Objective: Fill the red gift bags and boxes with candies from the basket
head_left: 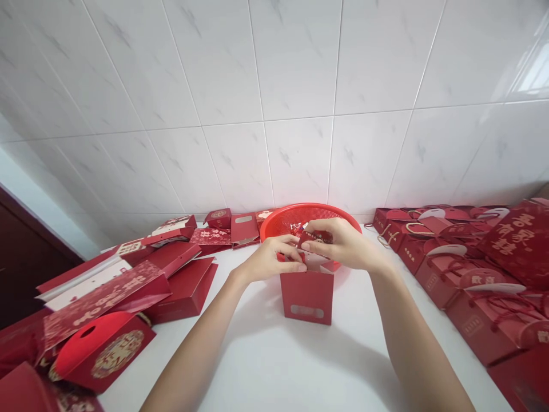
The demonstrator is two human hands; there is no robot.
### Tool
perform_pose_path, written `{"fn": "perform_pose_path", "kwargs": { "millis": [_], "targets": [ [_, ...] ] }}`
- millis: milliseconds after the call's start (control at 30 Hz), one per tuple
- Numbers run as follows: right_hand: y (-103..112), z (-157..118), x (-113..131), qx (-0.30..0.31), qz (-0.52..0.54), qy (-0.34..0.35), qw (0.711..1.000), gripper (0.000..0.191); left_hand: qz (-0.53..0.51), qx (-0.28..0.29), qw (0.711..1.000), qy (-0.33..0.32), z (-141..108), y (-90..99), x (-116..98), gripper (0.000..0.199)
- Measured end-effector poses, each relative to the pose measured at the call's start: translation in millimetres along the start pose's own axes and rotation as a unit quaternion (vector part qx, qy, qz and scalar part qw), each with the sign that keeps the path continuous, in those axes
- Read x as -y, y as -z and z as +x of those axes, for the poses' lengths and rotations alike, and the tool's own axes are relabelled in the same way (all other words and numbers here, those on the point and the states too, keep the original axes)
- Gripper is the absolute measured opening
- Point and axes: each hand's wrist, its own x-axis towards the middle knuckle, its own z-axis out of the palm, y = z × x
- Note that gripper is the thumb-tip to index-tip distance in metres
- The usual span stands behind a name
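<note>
A red paper gift box [307, 294] with a clear window low on its near side stands upright on the white table. My left hand [274, 258] is closed at its top left edge, thumb and fingers pinching there. At the top right, my right hand [343, 241] curls over a dark red printed piece [316, 237] with pale lettering. Whether that piece is a lid flap or a separate packet, I cannot tell. Directly behind the box sits a red mesh basket [281, 219] holding small wrapped items, partly hidden by my hands.
Several red boxes with cord handles [480, 312] stand in rows on the right. Flat and folded red cartons [111, 297] pile up on the left, with smaller boxes [218, 218] along the wall. White tiles [295, 68] close off the back of the table [274, 366].
</note>
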Motion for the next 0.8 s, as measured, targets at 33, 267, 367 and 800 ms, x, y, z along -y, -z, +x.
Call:
{"fn": "perform_pose_path", "kwargs": {
  "millis": [33,267,367,800],
  "targets": [
    [-2.4,1.6,-1.0,0.001,0.012,-0.001,1.000,0.016,-0.010,-0.013,1.000,-0.008,0.3,-0.1,-0.3,0.019],
    [-12.3,7.3,-13.5,0.023,0.036,0.002,0.999,0.011,-0.020,-0.027,0.999,0.005,1.4,1.3,1.2,0.033],
    [-10.7,6.3,-11.8,0.022,0.027,0.010,0.999,0.012,-0.004,-0.031,0.999,0.028,0.8,2.5,1.2,0.039],
    [17.1,-10.0,-13.5,0.023,-0.096,-0.067,0.993,0.043,0.054,-0.021,0.998,0.014,-2.1,6.1,5.1,0.047]
  ]
}}
